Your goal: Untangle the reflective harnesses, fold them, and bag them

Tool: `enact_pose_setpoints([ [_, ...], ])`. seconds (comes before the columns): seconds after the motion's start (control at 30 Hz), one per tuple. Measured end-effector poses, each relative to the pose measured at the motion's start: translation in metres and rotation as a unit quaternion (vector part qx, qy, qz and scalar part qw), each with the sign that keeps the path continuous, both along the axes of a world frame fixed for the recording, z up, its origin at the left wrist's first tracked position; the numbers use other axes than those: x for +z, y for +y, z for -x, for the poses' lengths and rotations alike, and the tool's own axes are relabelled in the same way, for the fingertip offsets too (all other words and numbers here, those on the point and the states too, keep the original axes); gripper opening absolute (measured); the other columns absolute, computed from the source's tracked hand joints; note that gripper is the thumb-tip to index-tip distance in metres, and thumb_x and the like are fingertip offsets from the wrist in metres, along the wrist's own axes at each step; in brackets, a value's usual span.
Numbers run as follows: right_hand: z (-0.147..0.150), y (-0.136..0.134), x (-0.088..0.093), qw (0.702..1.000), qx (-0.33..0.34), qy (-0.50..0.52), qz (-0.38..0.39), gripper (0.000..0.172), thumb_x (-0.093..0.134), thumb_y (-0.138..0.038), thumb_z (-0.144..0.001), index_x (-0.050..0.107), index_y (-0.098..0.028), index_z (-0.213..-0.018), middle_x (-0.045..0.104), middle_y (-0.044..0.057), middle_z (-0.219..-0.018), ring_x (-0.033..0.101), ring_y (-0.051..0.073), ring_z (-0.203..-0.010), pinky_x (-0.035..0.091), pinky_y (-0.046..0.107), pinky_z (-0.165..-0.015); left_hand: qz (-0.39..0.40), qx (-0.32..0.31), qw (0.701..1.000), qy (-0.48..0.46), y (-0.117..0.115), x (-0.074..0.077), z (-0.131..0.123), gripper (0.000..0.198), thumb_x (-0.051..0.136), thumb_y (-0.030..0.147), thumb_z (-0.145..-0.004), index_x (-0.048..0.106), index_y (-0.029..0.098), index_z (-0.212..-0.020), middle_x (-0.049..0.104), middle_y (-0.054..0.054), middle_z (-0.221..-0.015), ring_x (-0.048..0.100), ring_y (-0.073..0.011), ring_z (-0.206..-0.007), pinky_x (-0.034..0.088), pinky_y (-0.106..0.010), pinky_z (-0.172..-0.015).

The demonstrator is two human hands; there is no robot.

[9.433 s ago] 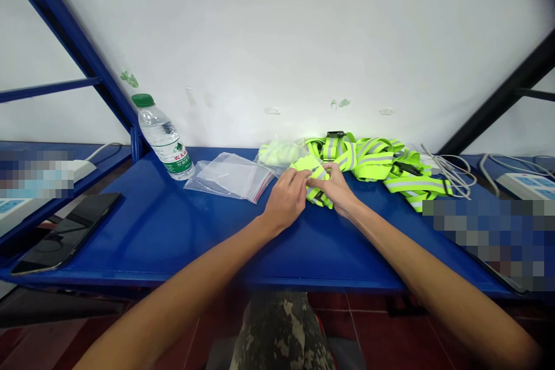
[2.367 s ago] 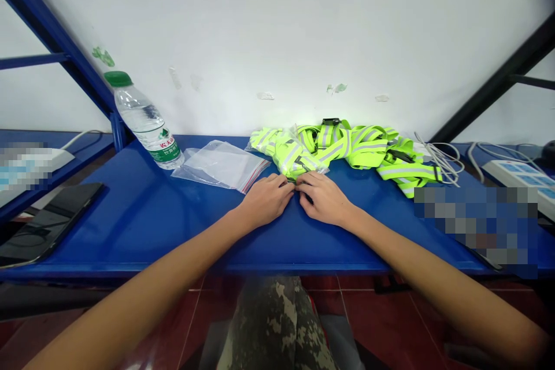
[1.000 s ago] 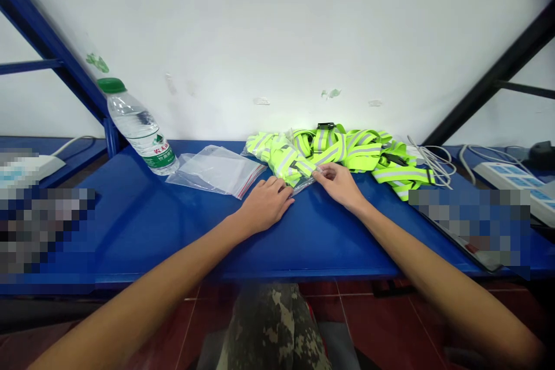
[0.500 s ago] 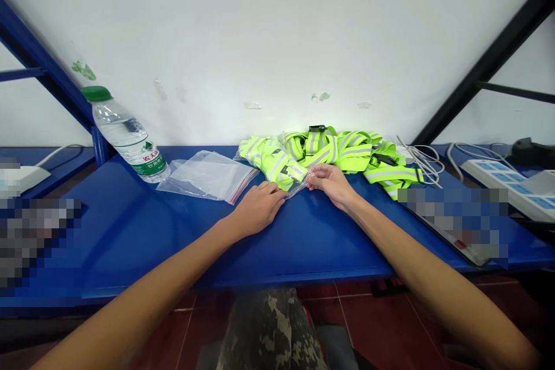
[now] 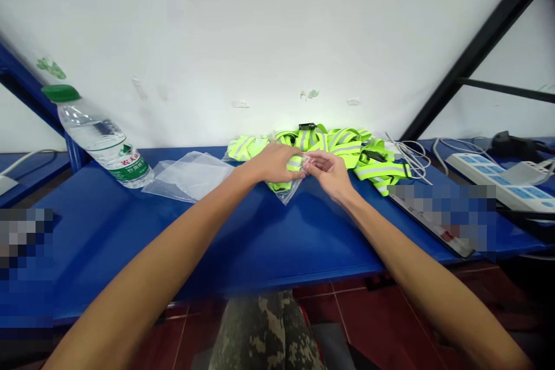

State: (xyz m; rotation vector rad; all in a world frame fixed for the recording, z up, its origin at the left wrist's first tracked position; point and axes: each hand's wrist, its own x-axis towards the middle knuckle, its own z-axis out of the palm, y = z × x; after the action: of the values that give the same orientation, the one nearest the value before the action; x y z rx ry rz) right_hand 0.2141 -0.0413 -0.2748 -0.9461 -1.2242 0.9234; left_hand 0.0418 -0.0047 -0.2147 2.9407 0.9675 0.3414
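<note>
A clear zip bag (image 5: 286,195) with a folded neon-yellow reflective strap (image 5: 280,187) in it lies on the blue table. My left hand (image 5: 277,163) reaches over the bag, thumb and fingers closed on its edge, covering much of it. Close beside, my right hand (image 5: 333,174) pinches the right end of that edge between thumb and fingers. Behind both hands is a heap of more neon-yellow reflective straps (image 5: 347,141) with black buckles. Flat empty zip bags (image 5: 188,173) lie to the left, partly behind my left forearm.
A water bottle (image 5: 106,141) with a green cap stands at the back left. On the right are a coiled white cable (image 5: 414,159), a blurred-out flat object (image 5: 437,222) and a white power strip (image 5: 498,182). The white wall (image 5: 277,40) rises behind the blue table (image 5: 260,248).
My left hand has moved from the bag's lower left corner up and right over the bag, close to my right hand. The right hand still pinches the edge. The view has shifted slightly.
</note>
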Motion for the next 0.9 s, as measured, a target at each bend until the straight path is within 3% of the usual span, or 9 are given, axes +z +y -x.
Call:
enact_pose_setpoints([
  [0.13,-0.005,0.001,0.004,0.997,0.0,0.068,0.046,0.052,0.088,-0.043,-0.053,0.067,-0.019,-0.094,0.07,0.001,-0.079,0.063,0.014,-0.072,0.054,0.03,-0.071,-0.046,0.065,0.997,-0.011,0.005,0.002,-0.007,0.054,0.046,0.059,-0.094,0.059,0.014,-0.121,0.07,-0.014,-0.11,0.065,-0.03,-0.099,0.045,-0.035,-0.079],
  [0.3,-0.007,0.0,0.003,0.993,0.054,0.038,0.095,0.049,0.09,-0.04,-0.051,0.068,-0.017,-0.088,0.069,0.002,-0.08,0.064,0.014,-0.073,0.053,0.029,-0.069,-0.104,0.154,0.982,-0.02,-0.004,-0.007,-0.008,0.055,0.031,0.06,-0.099,0.054,0.015,-0.118,0.07,-0.014,-0.098,0.067,-0.0302,-0.089,0.041,-0.033,-0.071],
  [0.4,-0.006,0.0,0.002,0.995,0.045,0.012,0.088,0.044,0.091,-0.041,-0.049,0.066,-0.016,-0.077,0.065,-0.001,-0.067,0.061,0.012,-0.063,0.051,0.028,-0.065,-0.116,0.161,0.979,-0.041,-0.009,-0.004,-0.009,0.058,0.027,0.062,-0.098,0.051,0.014,-0.118,0.069,-0.014,-0.097,0.067,-0.0291,-0.089,0.04,-0.032,-0.068],
  [0.57,0.001,-0.004,0.003,0.995,0.071,0.01,0.065,0.042,0.087,-0.049,-0.055,0.064,-0.018,-0.071,0.065,0.0,-0.062,0.061,0.013,-0.058,0.052,0.031,-0.065,-0.093,0.171,0.977,-0.086,-0.011,0.016,-0.003,0.06,0.029,0.068,-0.095,0.053,0.017,-0.117,0.069,-0.01,-0.091,0.064,-0.0252,-0.086,0.039,-0.03,-0.068],
  [0.7,0.008,-0.011,0.004,0.994,0.082,0.022,0.069,0.041,0.089,-0.047,-0.054,0.063,-0.018,-0.069,0.066,0.0,-0.062,0.062,0.015,-0.058,0.053,0.032,-0.065,-0.092,0.154,0.978,-0.104,-0.014,0.027,0.004,0.053,0.019,0.056,-0.102,0.058,0.02,-0.106,0.068,-0.008,-0.087,0.063,-0.0229,-0.082,0.037,-0.029,-0.067],
  [0.9,0.011,-0.016,0.003,0.992,0.085,0.008,0.092,0.039,0.09,-0.041,-0.051,0.067,-0.017,-0.07,0.067,0.0,-0.066,0.061,0.013,-0.059,0.05,0.028,-0.06,-0.102,0.175,0.975,-0.089,-0.018,0.013,0.007,0.043,0.023,0.049,-0.103,0.058,0.024,-0.109,0.068,-0.006,-0.079,0.063,-0.024,-0.073,0.034,-0.029,-0.062],
])
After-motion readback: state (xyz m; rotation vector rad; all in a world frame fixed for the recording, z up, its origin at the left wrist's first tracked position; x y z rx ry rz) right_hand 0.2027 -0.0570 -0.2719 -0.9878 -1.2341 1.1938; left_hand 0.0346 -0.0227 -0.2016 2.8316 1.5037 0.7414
